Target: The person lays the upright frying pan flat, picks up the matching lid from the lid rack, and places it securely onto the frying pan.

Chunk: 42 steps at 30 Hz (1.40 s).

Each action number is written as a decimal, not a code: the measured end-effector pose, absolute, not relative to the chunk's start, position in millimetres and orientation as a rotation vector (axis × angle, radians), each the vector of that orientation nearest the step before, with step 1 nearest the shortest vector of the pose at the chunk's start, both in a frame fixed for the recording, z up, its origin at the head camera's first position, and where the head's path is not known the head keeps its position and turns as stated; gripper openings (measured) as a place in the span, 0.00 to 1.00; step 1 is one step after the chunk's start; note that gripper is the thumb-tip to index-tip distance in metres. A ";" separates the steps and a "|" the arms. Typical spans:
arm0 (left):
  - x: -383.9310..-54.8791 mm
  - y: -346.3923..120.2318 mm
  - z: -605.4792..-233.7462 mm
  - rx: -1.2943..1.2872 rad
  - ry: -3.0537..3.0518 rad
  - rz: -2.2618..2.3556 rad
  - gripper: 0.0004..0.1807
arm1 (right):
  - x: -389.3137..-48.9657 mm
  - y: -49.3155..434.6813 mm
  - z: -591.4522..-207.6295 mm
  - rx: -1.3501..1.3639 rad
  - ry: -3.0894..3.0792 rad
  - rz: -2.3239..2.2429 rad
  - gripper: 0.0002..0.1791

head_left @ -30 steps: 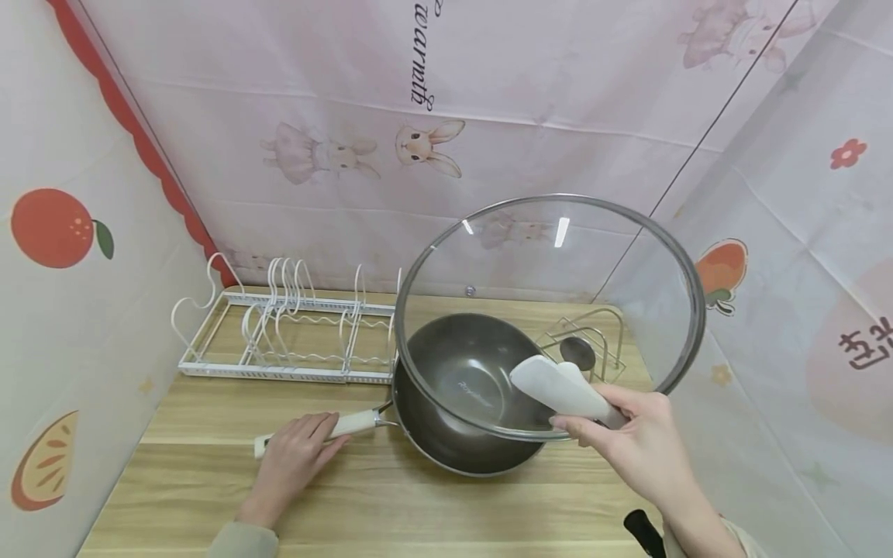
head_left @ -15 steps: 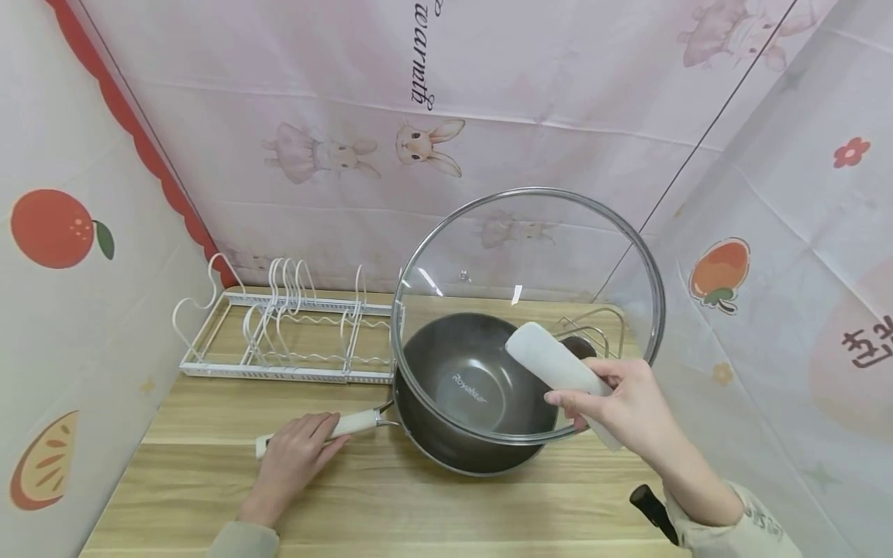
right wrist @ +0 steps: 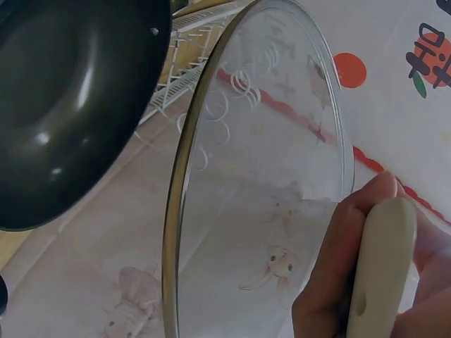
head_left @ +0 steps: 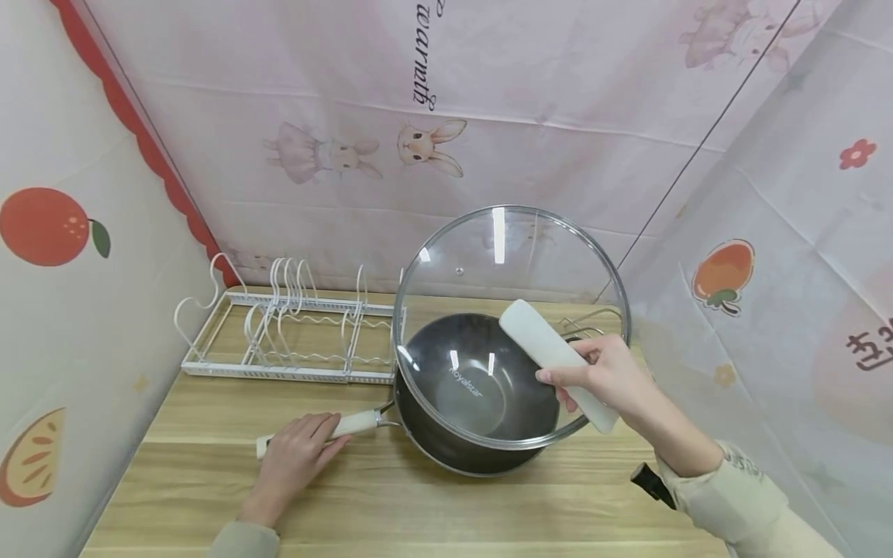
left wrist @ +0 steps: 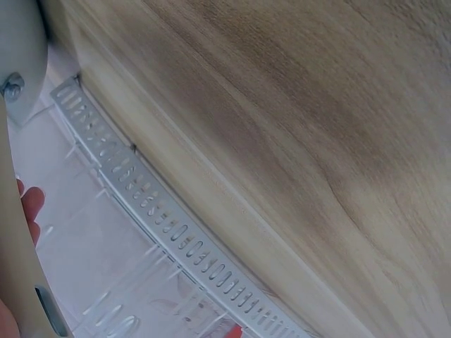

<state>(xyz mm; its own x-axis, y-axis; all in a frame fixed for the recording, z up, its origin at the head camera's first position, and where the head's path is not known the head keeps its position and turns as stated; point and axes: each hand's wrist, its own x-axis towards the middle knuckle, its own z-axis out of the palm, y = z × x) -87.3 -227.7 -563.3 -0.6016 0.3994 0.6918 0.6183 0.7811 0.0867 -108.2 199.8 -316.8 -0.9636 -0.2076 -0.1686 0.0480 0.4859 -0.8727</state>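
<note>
A dark deep frying pan (head_left: 453, 456) stands on the wooden table, its white handle (head_left: 357, 422) pointing left. The left hand (head_left: 298, 449) grips that handle. In the left wrist view only some fingertips (left wrist: 32, 204) show beside the handle (left wrist: 17, 260). Above the pan, the right hand (head_left: 614, 377) holds a round glass lid (head_left: 481, 240) by its white upright grip (head_left: 537, 333). The lid is tilted, with its metal-rimmed edge (right wrist: 180, 204) apart from the pan (right wrist: 77, 105) in the right wrist view. Through the glass the pan's inside shows.
Left of the pan stands a white wire dish rack (head_left: 272, 372) with upright loops. A small metal wire stand (head_left: 600, 316) is behind the right hand, partly hidden. Printed cloth walls (head_left: 335, 225) close off the back and sides. A black piece (head_left: 652, 486) sits by the right sleeve.
The lid in the right hand has moved left and its lower rim has come down a little over the pan. Its grip has turned into fuller view. The left hand and pan stay put.
</note>
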 end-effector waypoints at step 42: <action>-88.3 -225.8 -564.1 -0.743 -2.268 -0.433 0.34 | -151.9 192.6 -435.5 0.142 2.039 -1.626 0.12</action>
